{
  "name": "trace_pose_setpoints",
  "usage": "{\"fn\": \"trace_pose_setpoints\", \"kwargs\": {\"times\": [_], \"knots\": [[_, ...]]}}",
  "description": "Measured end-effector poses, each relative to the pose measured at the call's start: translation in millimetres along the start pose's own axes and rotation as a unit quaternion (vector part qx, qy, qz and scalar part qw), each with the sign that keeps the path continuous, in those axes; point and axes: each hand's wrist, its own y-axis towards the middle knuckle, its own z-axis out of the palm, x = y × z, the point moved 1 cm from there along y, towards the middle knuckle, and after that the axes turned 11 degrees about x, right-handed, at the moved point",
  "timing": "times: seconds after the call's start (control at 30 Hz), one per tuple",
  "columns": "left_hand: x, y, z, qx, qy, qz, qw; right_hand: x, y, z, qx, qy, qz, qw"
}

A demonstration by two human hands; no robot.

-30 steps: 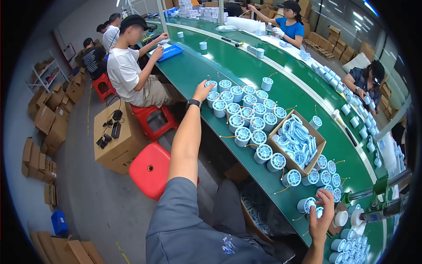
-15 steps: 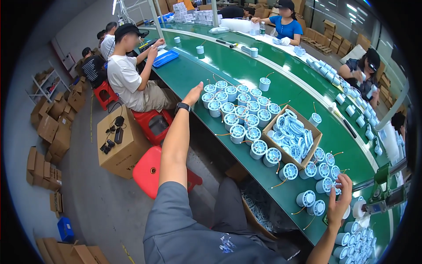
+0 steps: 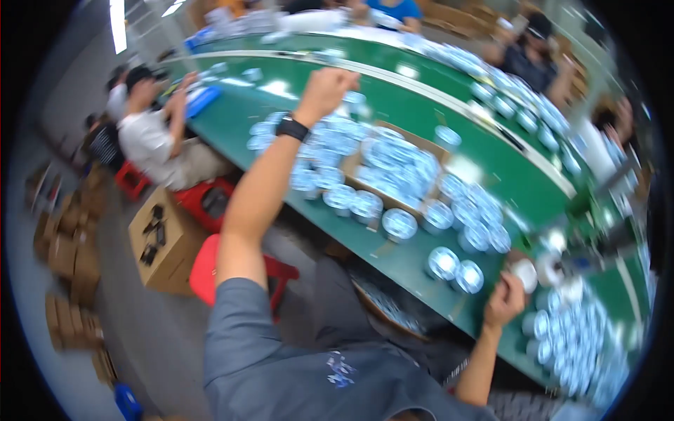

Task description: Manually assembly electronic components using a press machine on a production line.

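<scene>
My left hand (image 3: 326, 91) reaches out over the far side of the parts, its fingers curled in and blurred. Just below its fingertips stands a single light-blue cylindrical part (image 3: 353, 103); whether they touch it is unclear. My right hand (image 3: 504, 300) is by the bench edge with bent fingers. Its fingertips meet the rim of a white round part (image 3: 524, 275), and blur hides whether they grip it. Between my hands, light-blue cylindrical parts (image 3: 399, 224) with slotted tops stand around a cardboard box (image 3: 353, 168) full of light-blue rings (image 3: 400, 165).
A metal fixture (image 3: 597, 256) stands at the right, with stacked light-blue parts (image 3: 572, 337) nearer me. The green bench (image 3: 295, 193) curves leftward to a co-worker in white (image 3: 151, 126). Beside me are a red stool (image 3: 205, 270) and a large carton (image 3: 165, 252). Other people sit across.
The view has swung, shifting the bench leftward and up. My left hand has reached farther over the parts and its fingers have curled. My right hand's fingers have closed in by the white part.
</scene>
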Motion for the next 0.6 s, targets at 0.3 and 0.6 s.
{"fn": "trace_pose_setpoints", "kwargs": {"times": [0.3,0.6], "knots": [[-68.4,131.0,213.5,0.292,0.189,0.053,0.936,4.1,-0.7,-2.3,-0.009,0.095,0.018,0.995],[-72.8,117.9,300.3,0.263,0.181,-0.104,0.942,10.6,-5.9,-1.7,0.025,0.100,0.027,0.994]]}}
